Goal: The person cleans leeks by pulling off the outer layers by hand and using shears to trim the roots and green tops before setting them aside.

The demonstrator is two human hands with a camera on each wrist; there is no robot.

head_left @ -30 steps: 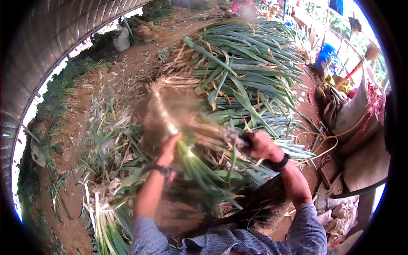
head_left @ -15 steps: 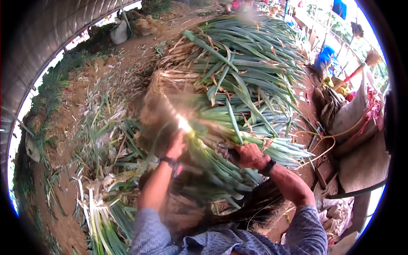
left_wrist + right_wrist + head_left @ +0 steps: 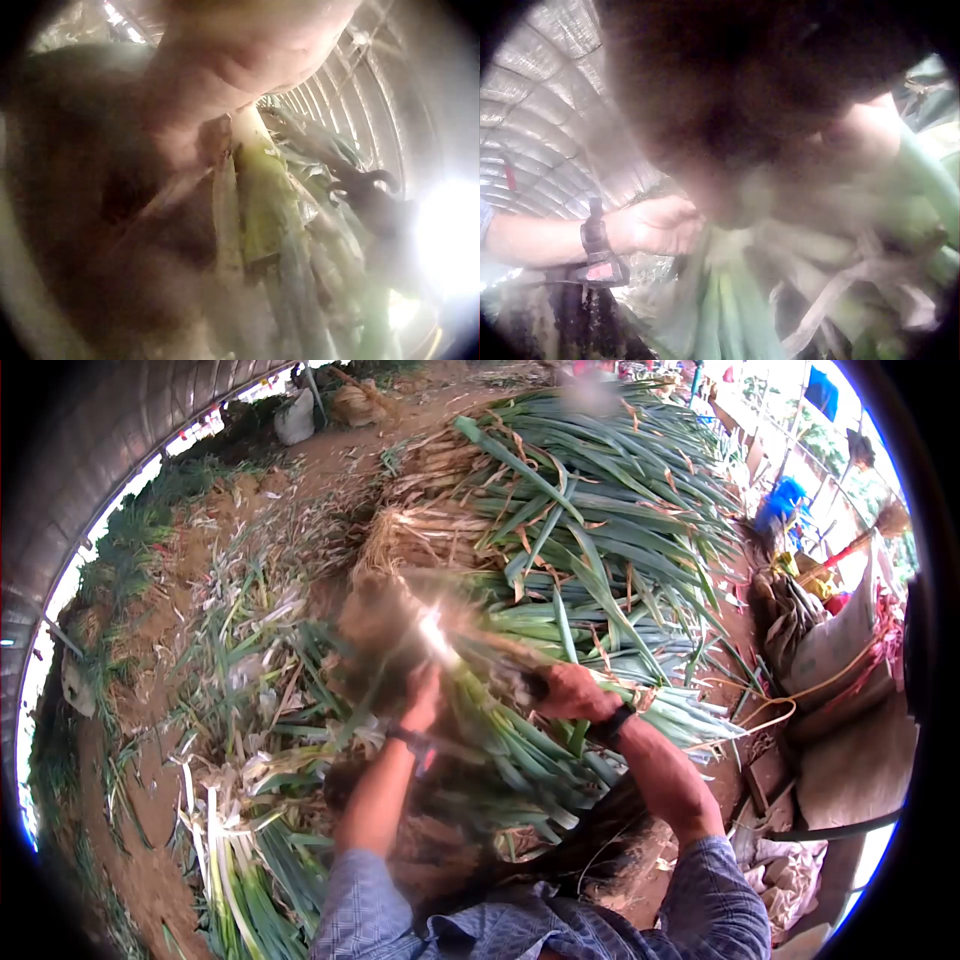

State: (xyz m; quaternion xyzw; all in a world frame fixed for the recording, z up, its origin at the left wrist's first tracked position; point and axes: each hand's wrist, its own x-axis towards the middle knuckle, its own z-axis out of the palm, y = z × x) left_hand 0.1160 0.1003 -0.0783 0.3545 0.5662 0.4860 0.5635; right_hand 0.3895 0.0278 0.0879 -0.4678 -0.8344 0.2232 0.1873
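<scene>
In the head view my left hand (image 3: 424, 695) grips a large green onion (image 3: 437, 635) by its pale shank, roots up and away, leaves trailing towards me. The left wrist view shows the fingers above the yellow-green part of the stalk (image 3: 266, 187). My right hand (image 3: 572, 690) holds a dark-handled tool (image 3: 530, 682) close beside the stalk. A dark hooked part (image 3: 367, 184) shows near the leaves in the left wrist view. Blur covers the shank, and the tool's tip cannot be made out.
A big heap of green onions (image 3: 620, 510) lies ahead, roots leftward. Peeled green onions (image 3: 235, 880) lie at the lower left, with stripped leaves (image 3: 250, 630) over the soil beyond. Sacks (image 3: 840, 650) and a looping yellowish cord or hose (image 3: 770, 705) are on the right.
My right hand with the tool has moved left and nearer the stalk. The left hand has shifted slightly right with the green onion, still gripping it.
</scene>
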